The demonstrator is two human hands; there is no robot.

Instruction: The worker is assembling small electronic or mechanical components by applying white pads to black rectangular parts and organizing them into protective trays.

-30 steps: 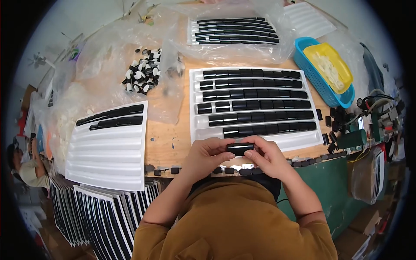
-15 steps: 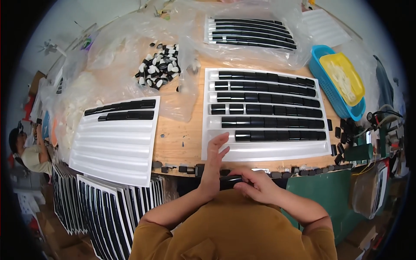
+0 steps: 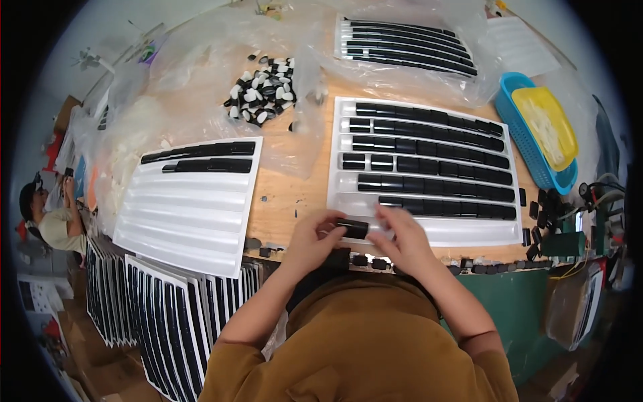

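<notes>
A short glossy black cylindrical piece (image 3: pixel 353 228) is held at its left end between the thumb and fingers of my left hand (image 3: pixel 311 240), just over the table's front edge. My right hand (image 3: pixel 404 240) is by the piece's other end, thumb and forefinger apart and slightly blurred. Something pale shows between those fingertips and the piece, too smeared to name. Behind both hands lies a white ribbed tray (image 3: pixel 455 231), its grooves carrying rows of similar black pieces (image 3: pixel 435 187). The groove closest to me shows bare white to the right of my hands.
Left is another white tray (image 3: pixel 184 214) with two black rows. Loose black and white pieces (image 3: pixel 264 90) lie on plastic sheeting beyond. At right stand a blue basket (image 3: pixel 529 147) with a yellow tray (image 3: pixel 546 127) and scattered black pieces. Filled trays (image 3: pixel 161 315) stand below left; someone (image 3: pixel 57 208) sits far left.
Both hands have risen from near my body to the table edge, bringing the black piece along. The left hand has gone from spread fingers to gripping it; the right has loosened. The view has shifted slightly.
</notes>
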